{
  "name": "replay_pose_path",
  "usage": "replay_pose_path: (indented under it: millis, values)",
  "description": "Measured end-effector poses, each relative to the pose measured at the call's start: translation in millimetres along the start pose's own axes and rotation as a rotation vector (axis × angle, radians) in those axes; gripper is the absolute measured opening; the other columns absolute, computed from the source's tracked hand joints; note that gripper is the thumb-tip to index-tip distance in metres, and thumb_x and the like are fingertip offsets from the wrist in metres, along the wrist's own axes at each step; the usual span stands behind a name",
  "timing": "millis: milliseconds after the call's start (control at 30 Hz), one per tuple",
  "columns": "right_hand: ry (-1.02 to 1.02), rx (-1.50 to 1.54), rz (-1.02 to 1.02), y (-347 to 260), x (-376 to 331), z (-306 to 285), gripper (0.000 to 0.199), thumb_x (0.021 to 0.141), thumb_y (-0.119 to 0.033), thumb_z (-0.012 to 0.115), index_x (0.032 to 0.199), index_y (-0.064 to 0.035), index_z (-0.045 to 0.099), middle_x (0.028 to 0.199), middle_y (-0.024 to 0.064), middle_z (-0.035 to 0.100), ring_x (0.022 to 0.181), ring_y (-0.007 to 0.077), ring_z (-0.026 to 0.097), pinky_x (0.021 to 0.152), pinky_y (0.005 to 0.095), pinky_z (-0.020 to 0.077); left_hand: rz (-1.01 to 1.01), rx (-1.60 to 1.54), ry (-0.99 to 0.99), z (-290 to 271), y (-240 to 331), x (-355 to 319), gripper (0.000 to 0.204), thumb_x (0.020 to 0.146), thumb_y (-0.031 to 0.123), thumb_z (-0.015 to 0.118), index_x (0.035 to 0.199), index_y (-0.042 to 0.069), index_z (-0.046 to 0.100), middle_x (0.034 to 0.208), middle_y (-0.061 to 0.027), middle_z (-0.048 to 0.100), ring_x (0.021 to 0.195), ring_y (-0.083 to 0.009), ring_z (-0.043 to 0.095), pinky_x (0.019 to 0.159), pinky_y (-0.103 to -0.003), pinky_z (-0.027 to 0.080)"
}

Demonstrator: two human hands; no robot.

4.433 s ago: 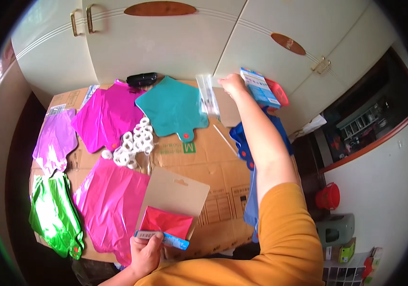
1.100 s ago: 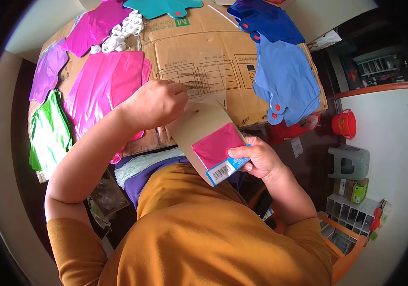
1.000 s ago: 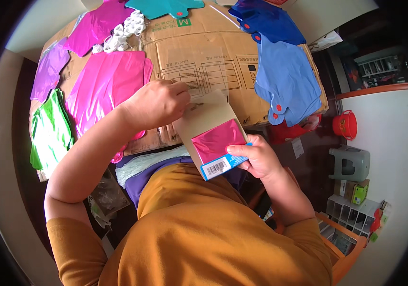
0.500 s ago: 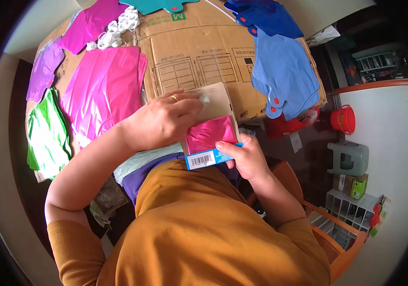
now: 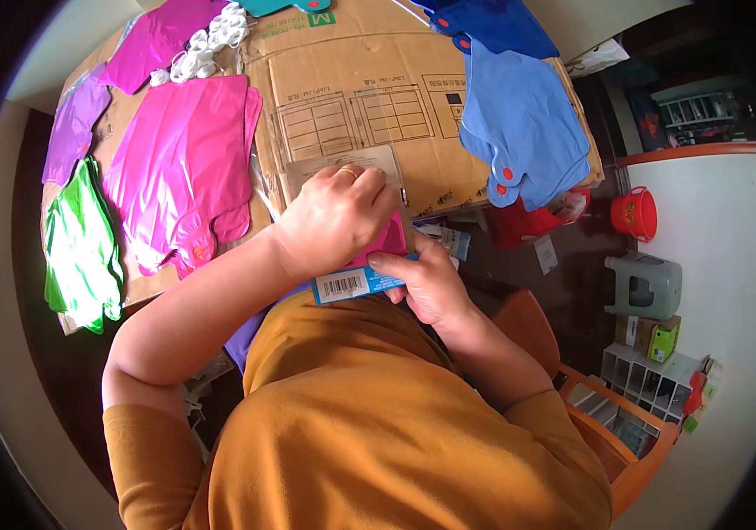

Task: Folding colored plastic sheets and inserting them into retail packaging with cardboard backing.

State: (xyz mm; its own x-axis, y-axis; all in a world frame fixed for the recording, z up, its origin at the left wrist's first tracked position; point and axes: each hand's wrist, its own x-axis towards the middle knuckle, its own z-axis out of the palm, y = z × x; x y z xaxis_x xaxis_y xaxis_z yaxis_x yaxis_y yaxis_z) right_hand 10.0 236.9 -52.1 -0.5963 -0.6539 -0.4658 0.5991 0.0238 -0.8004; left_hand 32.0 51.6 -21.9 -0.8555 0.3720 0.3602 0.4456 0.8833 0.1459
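My right hand [image 5: 431, 281] grips the lower right edge of a flat card packet [image 5: 340, 288] between thumb and fingers. The packet has a blue lower band with a barcode, a pale card back and a pink folded piece [image 5: 388, 238] inside. Over the packet's middle, my left hand [image 5: 335, 219] is curled closed, a ring on one finger. It covers much of the pink piece, and its fingertips are hidden, so whatever they pinch does not show. The packet is held in front of my body, at the near edge of a cardboard-covered table [image 5: 307, 79].
Flat shiny pieces lie on the cardboard: pink [image 5: 188, 159], green [image 5: 86, 243] and purple [image 5: 75, 124] at left, light blue [image 5: 524, 128] and dark blue [image 5: 493, 25] at right. White coiled cords [image 5: 205, 53] lie far left. An orange chair [image 5: 599, 415], grey stool [image 5: 643, 287] and red bucket [image 5: 634, 215] stand right.
The packet has moved left and slightly up, with my right hand still gripping it. My left hand has come down over its middle with fingers curled, covering more of the pink piece.
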Motion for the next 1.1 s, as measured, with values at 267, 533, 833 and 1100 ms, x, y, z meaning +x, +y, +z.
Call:
replay_pose_path:
  millis: [267,533,833,1100]
  values:
    - [0.003,-0.015,-0.009,-6,5,-3,0.022,0.081,-0.010,0.071,0.100,-0.0019,0.063,0.080,0.0031,0.065,0.063,0.0094,0.057,0.044,0.0235,0.0428,0.066,-0.092,0.039,-7,-8,-20,0.023,0.074,0.003,0.065,0.096,0.000,0.063,0.095,-0.0129,0.064,0.083,-0.0273,0.065,0.071,-0.036,0.054]
    - [-0.024,-0.042,-0.006,-8,-1,-9,0.023,0.084,-0.013,0.071,0.102,-0.0025,0.063,0.083,0.0029,0.066,0.068,0.0088,0.060,0.044,0.0231,0.0455,-0.861,-1.076,0.205,-20,39,-119,0.024,0.087,0.010,0.066,0.108,-0.002,0.061,0.097,-0.0119,0.065,0.089,-0.0223,0.064,0.078,-0.033,0.051]
    - [0.103,-0.592,-0.253,-11,1,6,0.042,0.083,-0.031,0.075,0.107,-0.0006,0.058,0.081,0.0061,0.063,0.065,0.0174,0.061,0.048,0.0293,0.0479,-1.337,-2.107,0.492,14,68,-72,0.019,0.096,0.009,0.056,0.113,0.001,0.058,0.108,-0.0089,0.065,0.095,-0.0197,0.066,0.080,-0.037,0.057]
    - [0.006,-1.721,-1.358,-24,-44,-2,0.020,0.084,-0.014,0.063,0.099,-0.0013,0.068,0.107,0.0157,0.063,0.101,0.0292,0.059,0.085,0.0400,0.0469,-1.394,-2.037,0.458,-2,73,-62,0.018,0.095,0.012,0.055,0.109,0.003,0.058,0.101,-0.0074,0.067,0.090,-0.0192,0.067,0.080,-0.038,0.058]
